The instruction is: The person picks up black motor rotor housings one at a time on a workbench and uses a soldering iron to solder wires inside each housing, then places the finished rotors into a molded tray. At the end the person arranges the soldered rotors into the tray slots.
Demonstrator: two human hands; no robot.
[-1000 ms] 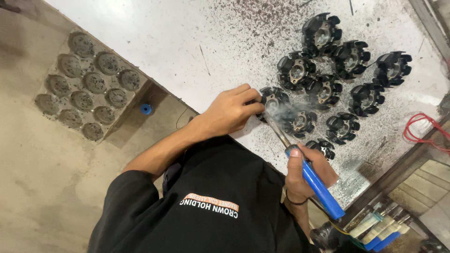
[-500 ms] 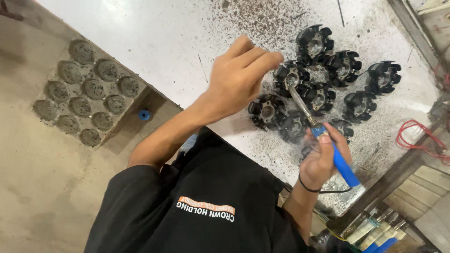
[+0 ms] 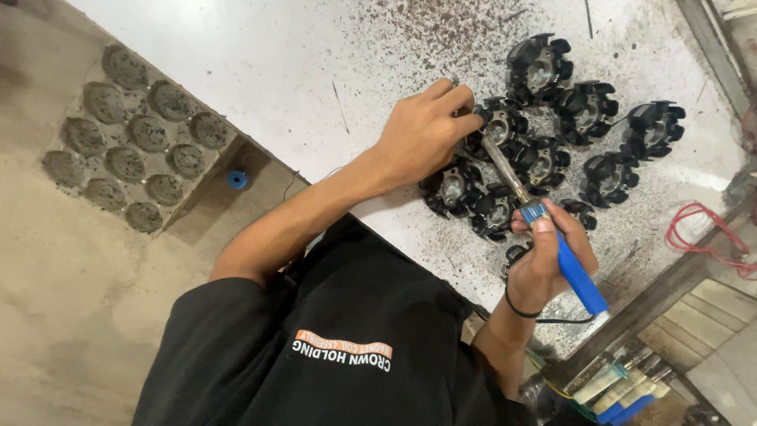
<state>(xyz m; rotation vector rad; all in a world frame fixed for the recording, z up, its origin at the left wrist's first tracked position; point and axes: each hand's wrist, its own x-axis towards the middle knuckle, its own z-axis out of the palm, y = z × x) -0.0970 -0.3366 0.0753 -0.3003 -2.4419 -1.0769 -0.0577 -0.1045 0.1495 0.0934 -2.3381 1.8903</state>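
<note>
Soldering the black coil part [image 3: 505,126] in the cluster on the white worktop [image 3: 276,71], so I pin it with my left hand [image 3: 422,138], fingers pressed together on its rim. My right hand [image 3: 544,260] is wrapped around the blue-handled iron [image 3: 552,237]; best to keep the tip steady on one joint and off the neighbouring coils [image 3: 544,166].

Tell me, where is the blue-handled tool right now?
In the head view, the blue-handled tool sits in the right hand at lower right, its metal tip reaching up to the black round parts by the left hand.
</note>
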